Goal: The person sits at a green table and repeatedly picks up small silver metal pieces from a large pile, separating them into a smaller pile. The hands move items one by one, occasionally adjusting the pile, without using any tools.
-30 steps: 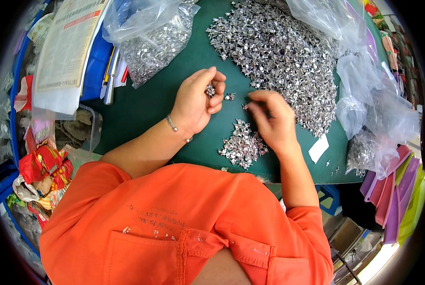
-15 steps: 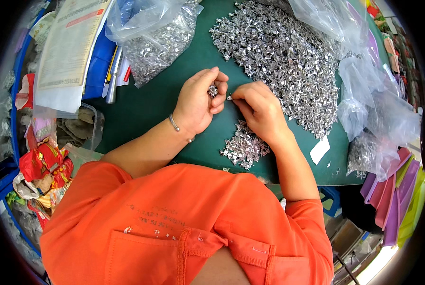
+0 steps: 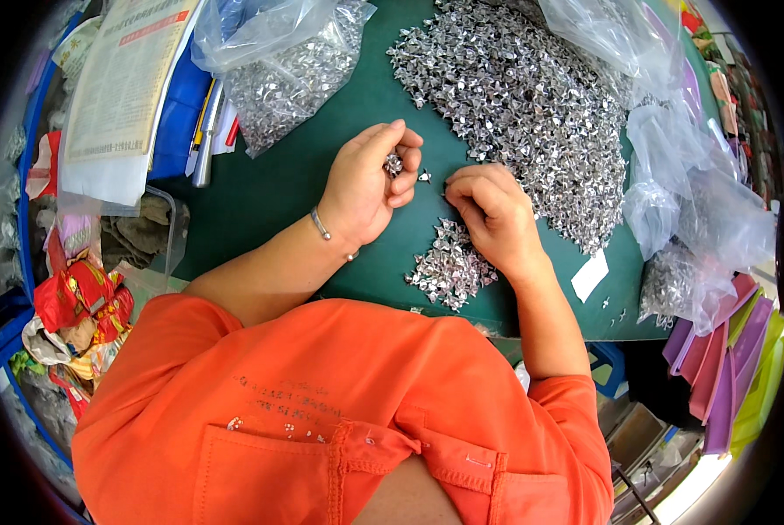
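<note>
Printed matter: the newspaper (image 3: 116,105) at the left edge of the desk (image 3: 252,197) carries dense text with red bands; the shirt (image 3: 322,394) bears faded dark print, too small to read. Left hand (image 3: 357,188): fingers curled around a cluster of metal parts (image 3: 393,164). Right hand (image 3: 495,214): fingers bent, tips drawn together; whether they pinch a part cannot be told. One loose part (image 3: 424,176) lies between the hands. The small pile (image 3: 447,269) sits toward the near edge, beside the right wrist; the large pile (image 3: 523,105) spreads toward the far right corner. A filled bag (image 3: 295,87) lies far left; a white card (image 3: 590,276) lies right of the forearm.

Two metal-piece heaps (image 3: 532,118) (image 3: 451,269), one bracelet (image 3: 321,225), one card (image 3: 590,276)
</note>
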The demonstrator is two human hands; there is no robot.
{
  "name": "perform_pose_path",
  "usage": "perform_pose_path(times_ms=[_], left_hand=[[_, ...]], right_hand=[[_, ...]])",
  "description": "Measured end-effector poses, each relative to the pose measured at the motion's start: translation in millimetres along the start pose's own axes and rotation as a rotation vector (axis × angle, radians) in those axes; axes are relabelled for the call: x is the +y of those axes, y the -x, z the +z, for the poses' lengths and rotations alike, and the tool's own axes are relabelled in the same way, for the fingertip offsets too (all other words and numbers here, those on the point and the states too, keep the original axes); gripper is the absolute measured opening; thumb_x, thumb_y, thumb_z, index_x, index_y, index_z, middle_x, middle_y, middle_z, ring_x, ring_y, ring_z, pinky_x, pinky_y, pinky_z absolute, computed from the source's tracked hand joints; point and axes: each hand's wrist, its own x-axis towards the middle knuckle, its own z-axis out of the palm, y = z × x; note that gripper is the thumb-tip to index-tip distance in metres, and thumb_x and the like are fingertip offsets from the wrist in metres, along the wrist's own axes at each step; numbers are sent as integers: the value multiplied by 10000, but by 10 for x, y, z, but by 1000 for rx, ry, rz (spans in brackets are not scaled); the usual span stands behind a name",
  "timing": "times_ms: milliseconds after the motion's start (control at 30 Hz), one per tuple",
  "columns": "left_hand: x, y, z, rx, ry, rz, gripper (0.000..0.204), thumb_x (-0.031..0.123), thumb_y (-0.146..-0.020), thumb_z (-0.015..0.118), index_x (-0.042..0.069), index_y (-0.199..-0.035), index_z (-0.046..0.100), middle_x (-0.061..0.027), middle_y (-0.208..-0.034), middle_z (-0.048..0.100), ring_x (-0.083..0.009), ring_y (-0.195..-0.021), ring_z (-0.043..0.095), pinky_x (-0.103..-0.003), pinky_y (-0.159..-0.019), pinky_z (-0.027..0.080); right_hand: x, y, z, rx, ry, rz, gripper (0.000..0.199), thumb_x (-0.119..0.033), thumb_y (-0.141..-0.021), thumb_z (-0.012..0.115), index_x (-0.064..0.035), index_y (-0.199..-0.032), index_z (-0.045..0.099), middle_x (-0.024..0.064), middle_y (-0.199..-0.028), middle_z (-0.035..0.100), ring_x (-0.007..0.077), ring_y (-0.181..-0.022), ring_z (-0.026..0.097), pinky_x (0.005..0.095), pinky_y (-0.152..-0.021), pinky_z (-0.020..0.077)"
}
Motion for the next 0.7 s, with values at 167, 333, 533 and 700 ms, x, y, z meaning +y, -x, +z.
perform_pose_path(times_ms=[167,333,533,700], left_hand=[[-1,11,6,13,-13,11,266,280,-1046,494,47,-973,600,-33,-770,543,-88,-525,423,-232,-469,330],[-19,2,23,18,-21,26,264,278,-1047,491,48,-973,597,-31,-766,538,-87,-522,413,-234,-468,327],[-5,5,22,31,-28,24,263,275,-1048,486,47,-974,592,-33,-761,534,-89,-517,410,-236,-467,327],[-7,12,34,33,-16,16,262,272,-1049,482,46,-972,590,-34,-759,529,-92,-516,408,-236,-468,326]], right_hand=[[-47,32,-149,-168,-128,123,128,37,-772,726,-39,-849,657,102,-891,677,293,-822,644,371,-715,527],[-95,-114,-3,-67,-119,77,129,-9,-798,731,-41,-906,669,102,-881,682,307,-813,642,380,-729,522],[-60,-178,175,-10,8,-31,192,42,-757,711,-41,-921,651,103,-928,662,316,-863,628,402,-757,516],[-31,-68,-80,-160,-103,-53,185,73,-759,695,-36,-903,652,105,-913,660,305,-860,632,388,-772,522]])
